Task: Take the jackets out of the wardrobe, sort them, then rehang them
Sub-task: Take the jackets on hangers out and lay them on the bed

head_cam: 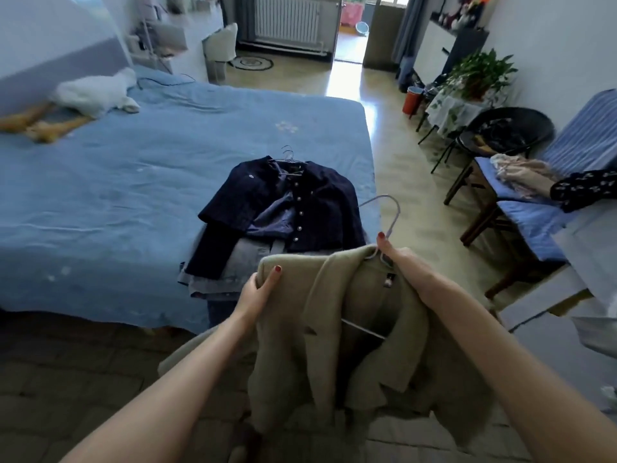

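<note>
1. The beige jacket (350, 329) hangs low in the centre of the frame, carried on a pale hanger (387, 222) whose hook rises to the upper right of it.
2. The left hand (253, 295) grips the jacket's shoulder edge, thumb over the cloth and fingers curled behind it. This probably keeps the shoulder from sliding off the hanger arm.
3. The right hand (397, 259) is closed round the hanger's neck at the collar, one finger lying up along the hook. This takes the weight and steers the garment.
4. Held spread between both hands, the jacket looks ready to be laid down flat, hanger still in it.
5. A pile of jackets (277, 225) lies just above the hands at the near corner of the bed (133, 182), a navy one on top, with its hanger hooks pointing up the frame. Stacking them the same way should make sorting and rehanging easier.
6. The bed has a blue cover and fills the left half; white bedding (96, 95) lies at the upper left.
7. The floor is glossy and pale. At the right edge stand chairs (521, 208) with blue cushions and loose clothes, with a plant (477, 75) above them. A radiator (287, 18) and a doorway sit at the top centre.
</note>
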